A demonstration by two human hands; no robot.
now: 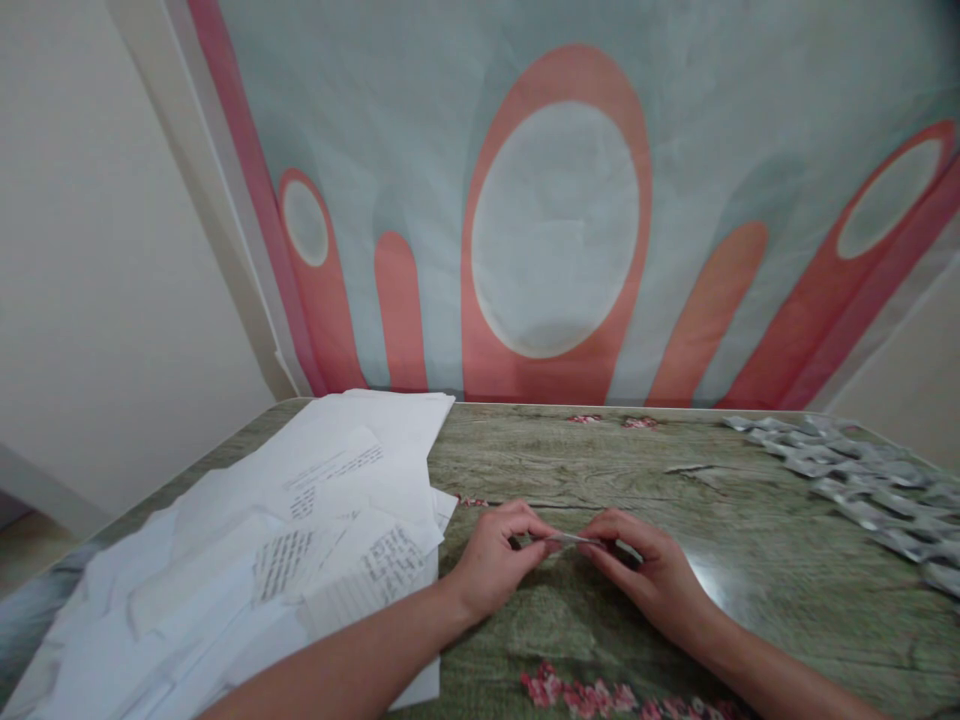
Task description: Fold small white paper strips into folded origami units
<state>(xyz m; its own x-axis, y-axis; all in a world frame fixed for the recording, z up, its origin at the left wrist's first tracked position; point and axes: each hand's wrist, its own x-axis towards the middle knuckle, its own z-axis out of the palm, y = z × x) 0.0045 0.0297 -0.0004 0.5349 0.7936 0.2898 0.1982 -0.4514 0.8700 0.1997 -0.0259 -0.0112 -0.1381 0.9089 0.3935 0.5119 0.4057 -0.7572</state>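
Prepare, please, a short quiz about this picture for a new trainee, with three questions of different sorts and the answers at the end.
1. True or false: the left hand and the right hand both pinch the same thin strip.
2. Multiple choice: on which part of the table does the pile of paper lie, as the person sees it?
A) the left
B) the right
C) the far middle
3. Short answer: which hand is nearer to the grey pieces?

Key:
1. True.
2. A.
3. The right hand.
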